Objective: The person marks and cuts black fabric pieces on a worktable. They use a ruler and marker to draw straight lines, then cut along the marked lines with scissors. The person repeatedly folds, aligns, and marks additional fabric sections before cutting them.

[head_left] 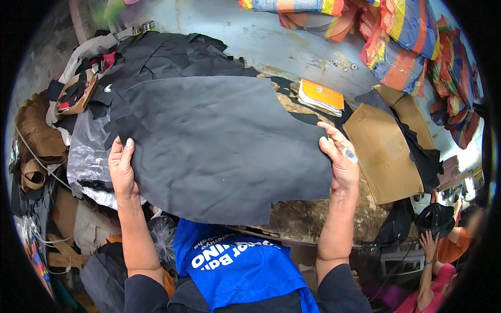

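Observation:
A large black leather-like sheet (214,146) with irregularly cut edges is stretched between my two hands above the worktable. At its left edge, my left hand (123,166) is closed, the thumb on top and the fingers mostly hidden beneath. My right hand (342,166) pinches the right edge between thumb and fingers. A pen (348,154), whitish and partly see-through, is tucked among the fingers of that same hand. Just beyond the sheet lies a heap of black material pieces (172,52), partly covered by it.
An orange-covered book (321,95) lies at the back of the worn worktable (323,216). To the right stands an open cardboard box (383,151) with black material. Clear plastic (88,146) and brown rolls (39,141) are at left. Two people (449,250) are at the lower right.

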### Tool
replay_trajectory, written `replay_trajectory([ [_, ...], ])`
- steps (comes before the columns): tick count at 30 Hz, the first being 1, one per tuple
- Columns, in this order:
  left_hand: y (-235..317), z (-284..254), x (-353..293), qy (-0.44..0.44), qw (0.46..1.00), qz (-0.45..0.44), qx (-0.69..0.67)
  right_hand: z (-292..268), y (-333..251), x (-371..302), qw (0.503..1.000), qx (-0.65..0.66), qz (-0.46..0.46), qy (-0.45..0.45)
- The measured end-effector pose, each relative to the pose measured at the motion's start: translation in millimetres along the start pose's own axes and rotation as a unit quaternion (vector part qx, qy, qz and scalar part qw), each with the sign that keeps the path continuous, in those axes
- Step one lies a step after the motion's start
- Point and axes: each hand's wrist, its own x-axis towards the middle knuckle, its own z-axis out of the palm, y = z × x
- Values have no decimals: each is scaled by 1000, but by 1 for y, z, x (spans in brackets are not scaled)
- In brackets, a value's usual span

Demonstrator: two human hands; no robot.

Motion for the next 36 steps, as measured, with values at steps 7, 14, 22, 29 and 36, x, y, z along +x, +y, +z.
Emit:
replay_trajectory([
  [7,9,1,0,-8,1000,0,18,-5,0,-9,999,-6,-41,-31],
  [14,14,-8,-1,-30,999,13,26,-12,-3,-23,997,-17,-72,-34],
  [22,-8,12,-49,-19,946,-150,-286,24,-32,8,940,-209,-269,-25],
  [29,-59,83,-69,-75,891,-222,-389,110,-44,81,734,-416,-503,-188],
  [36,-73,108,-79,-109,864,-217,-440,110,-29,74,708,-474,-509,-120],
])
